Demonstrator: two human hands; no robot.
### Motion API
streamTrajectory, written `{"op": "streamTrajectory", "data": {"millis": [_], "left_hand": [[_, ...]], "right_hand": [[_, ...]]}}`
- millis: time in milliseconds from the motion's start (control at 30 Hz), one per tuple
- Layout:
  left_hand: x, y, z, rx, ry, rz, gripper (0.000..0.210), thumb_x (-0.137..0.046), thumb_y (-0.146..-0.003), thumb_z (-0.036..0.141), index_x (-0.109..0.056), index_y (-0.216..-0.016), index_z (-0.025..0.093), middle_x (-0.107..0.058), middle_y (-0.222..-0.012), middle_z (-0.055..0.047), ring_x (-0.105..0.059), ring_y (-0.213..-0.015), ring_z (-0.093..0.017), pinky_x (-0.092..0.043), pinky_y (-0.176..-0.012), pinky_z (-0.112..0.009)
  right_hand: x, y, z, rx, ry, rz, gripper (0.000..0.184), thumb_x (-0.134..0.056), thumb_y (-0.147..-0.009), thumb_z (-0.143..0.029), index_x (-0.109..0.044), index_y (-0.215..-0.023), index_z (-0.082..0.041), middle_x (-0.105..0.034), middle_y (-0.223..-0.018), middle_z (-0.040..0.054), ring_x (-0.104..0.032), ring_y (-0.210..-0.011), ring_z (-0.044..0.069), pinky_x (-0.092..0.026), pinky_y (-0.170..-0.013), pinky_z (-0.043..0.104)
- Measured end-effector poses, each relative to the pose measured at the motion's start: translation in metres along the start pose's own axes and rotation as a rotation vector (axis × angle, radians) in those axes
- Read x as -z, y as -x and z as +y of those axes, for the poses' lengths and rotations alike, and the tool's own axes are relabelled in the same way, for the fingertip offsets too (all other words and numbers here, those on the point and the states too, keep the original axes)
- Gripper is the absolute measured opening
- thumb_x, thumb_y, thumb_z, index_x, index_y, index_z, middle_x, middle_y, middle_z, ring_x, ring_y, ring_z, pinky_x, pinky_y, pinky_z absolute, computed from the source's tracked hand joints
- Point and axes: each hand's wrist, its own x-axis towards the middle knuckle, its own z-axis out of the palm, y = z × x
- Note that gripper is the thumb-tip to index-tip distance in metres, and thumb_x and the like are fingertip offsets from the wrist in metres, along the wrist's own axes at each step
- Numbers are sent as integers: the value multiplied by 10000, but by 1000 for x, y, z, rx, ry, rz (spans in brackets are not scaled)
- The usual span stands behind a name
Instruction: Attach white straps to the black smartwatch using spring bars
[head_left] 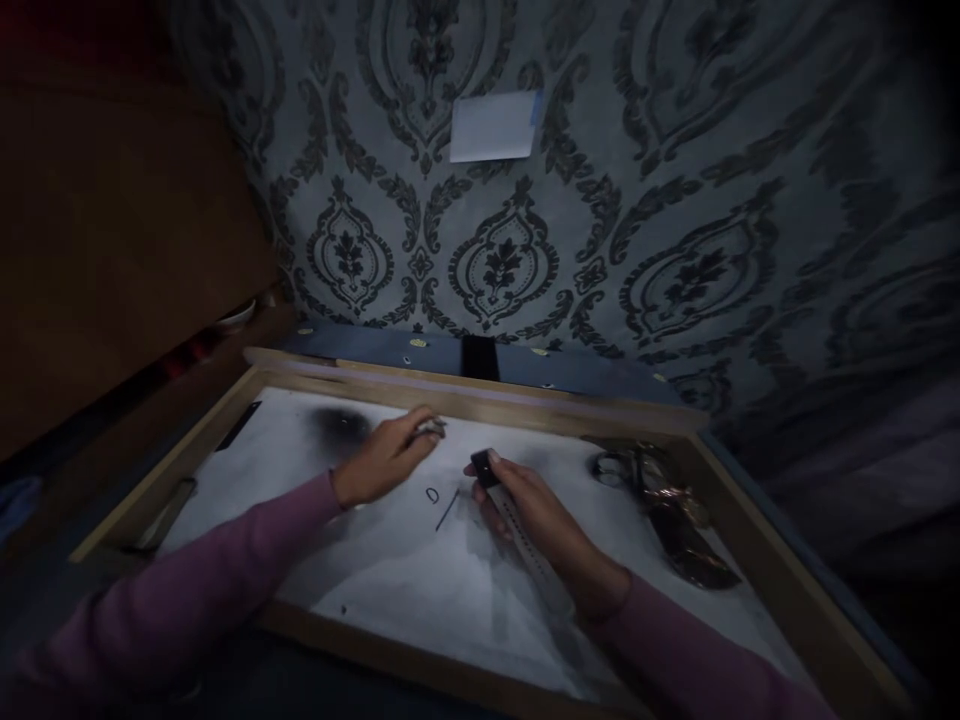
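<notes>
My right hand [534, 505] is closed around a wristwatch with a dark square case [484, 467] and a pale strap [531, 550] with a row of holes. The strap hangs down toward me under the palm. To its left, my left hand [386, 452] pinches a small silvery thing [429, 428] whose kind I cannot make out. Between and below the hands, a small dark ring [432, 495] and a thin dark rod [447, 510] lie on the white surface [405, 590].
A wooden frame [420, 388] borders the white surface. Inside it, sunglasses [690, 545] and other eyewear [611, 468] lie at the right. Flat dark pieces [238, 426] rest near the left edge. Behind stands a patterned wall [420, 220] with a white card [495, 127].
</notes>
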Motion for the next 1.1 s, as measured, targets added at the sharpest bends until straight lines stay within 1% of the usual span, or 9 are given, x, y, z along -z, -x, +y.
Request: {"op": "streamTrajectory", "data": {"millis": [67,133,233,367,467,533,667,900,1100], "left_hand": [[-8,5,3,2,-38,-54,136,-417,-924,280,-517,-970,200,-552,-707,17,-555,-704,-170,-408,-674,-270],[-16,10,6,-16,-75,-132,176,-535,-830,225,-522,-1005,217,-481,-600,65,-505,-581,-150,-370,-604,-251],[-19,16,8,-111,-145,-220,224,-556,-806,215,-510,-1025,226,-462,-599,71,-482,-547,-144,-338,-572,-248],[-14,19,12,-144,-130,-169,129,-515,-847,241,-517,-975,225,-476,-602,61,-486,-546,-141,-347,-583,-251],[-10,18,12,-117,-77,-109,53,-484,-879,241,-520,-909,217,-457,-583,64,-446,-516,-126,-315,-560,-255],[-10,16,11,-90,-55,-75,93,-444,-908,256,-498,-845,215,-441,-584,59,-423,-515,-123,-295,-554,-261],[-16,13,5,-7,-16,-33,227,-351,-969,301,-424,-772,215,-425,-610,47,-443,-561,-131,-296,-586,-274],[-25,11,-2,89,103,-114,252,-357,-964,353,-480,-804,204,-499,-693,21,-498,-659,-153,-347,-625,-281],[-23,16,9,77,116,-151,91,-457,-876,275,-453,-944,215,-480,-622,70,-434,-540,-124,-298,-541,-250]], "right_hand": [[1,-1,3,-25,45,-6,553,-728,-639,-709,-615,-756,-180,-590,-543,-27,-352,-301,59,-234,-317,218],[2,-2,9,-21,91,-35,526,-696,-688,-707,-612,-720,-189,-530,-449,-37,-343,-295,75,-235,-322,222],[2,-5,15,-32,149,-55,557,-614,-753,-741,-582,-632,-198,-413,-332,-49,-315,-276,89,-199,-320,221],[-2,0,12,-33,176,-48,607,-576,-743,-791,-605,-652,-192,-406,-333,-51,-314,-282,93,-203,-324,228],[-5,4,6,-12,185,-84,621,-590,-741,-781,-680,-779,-168,-432,-354,-48,-348,-308,104,-229,-334,233],[-5,5,3,5,151,-85,622,-589,-757,-767,-699,-844,-162,-422,-361,-59,-356,-312,104,-246,-341,232],[-4,5,3,22,76,-79,626,-603,-757,-753,-708,-902,-153,-529,-498,-42,-353,-318,70,-255,-334,223],[-1,1,11,57,11,-48,624,-616,-743,-757,-705,-837,-147,-584,-581,-22,-331,-297,43,-229,-309,220],[0,2,11,26,43,10,639,-569,-734,-813,-593,-618,-185,-412,-392,-54,-300,-308,67,-181,-322,218]]}}
